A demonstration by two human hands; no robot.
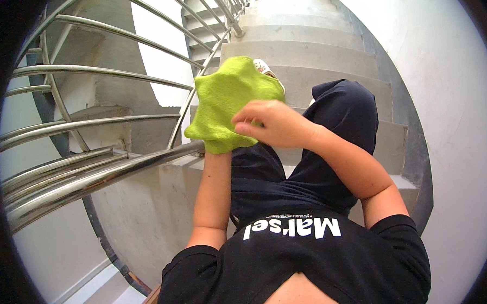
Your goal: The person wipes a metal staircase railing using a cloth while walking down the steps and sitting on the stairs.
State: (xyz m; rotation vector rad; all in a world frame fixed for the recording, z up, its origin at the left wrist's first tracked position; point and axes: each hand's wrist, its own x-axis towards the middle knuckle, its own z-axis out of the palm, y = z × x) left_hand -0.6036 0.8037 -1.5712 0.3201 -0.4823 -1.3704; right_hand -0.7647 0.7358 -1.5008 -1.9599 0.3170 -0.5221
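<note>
A lime-green cloth (225, 100) covers my left hand completely, so its fingers are hidden. Only my left forearm (213, 190) shows below the cloth's lower edge. The fabric is draped wide and wrinkled, with pointed corners towards the railing. My right hand (277, 124) is in front of the cloth's right part, palm turned towards the left. Its fingers are bent, and the thumb lies close below the fingertips. Whether they pinch the fabric or only lie over it is unclear.
A steel railing (116, 121) runs along the left, its handrail (106, 180) passing close to my left forearm. Concrete stairs (329, 71) stretch ahead, beside a white wall (450, 122). My bent knee (347, 106) in dark trousers and a white clog (263, 65) are near the cloth.
</note>
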